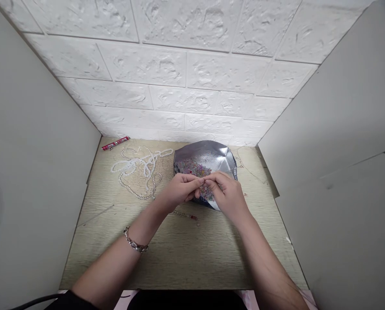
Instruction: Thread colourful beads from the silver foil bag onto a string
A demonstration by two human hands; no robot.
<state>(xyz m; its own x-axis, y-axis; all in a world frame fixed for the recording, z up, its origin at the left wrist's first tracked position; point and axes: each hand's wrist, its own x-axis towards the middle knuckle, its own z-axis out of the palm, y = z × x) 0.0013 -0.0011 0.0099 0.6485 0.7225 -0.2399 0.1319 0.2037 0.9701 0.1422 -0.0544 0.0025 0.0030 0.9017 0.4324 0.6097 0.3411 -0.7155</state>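
My left hand (182,187) and my right hand (224,189) meet fingertip to fingertip above a silver foil-lined bag (212,153). Both are closed in a pinch, and whatever lies between the fingers is too small to name. Small multicoloured beads (192,167) fill the lower part of the bag, partly hidden behind my hands. Just below my left hand, a short beaded strand (183,214) with a red end lies on the table. A chain bracelet circles my left wrist.
White and clear bead strands (141,165) lie tangled left of the bag. A red patterned strip-like object (115,143) rests at the back left, and a thin needle-like rod (98,214) lies at the left. Fine thread (253,174) trails right. Grey panels and a white brick-patterned wall enclose the table.
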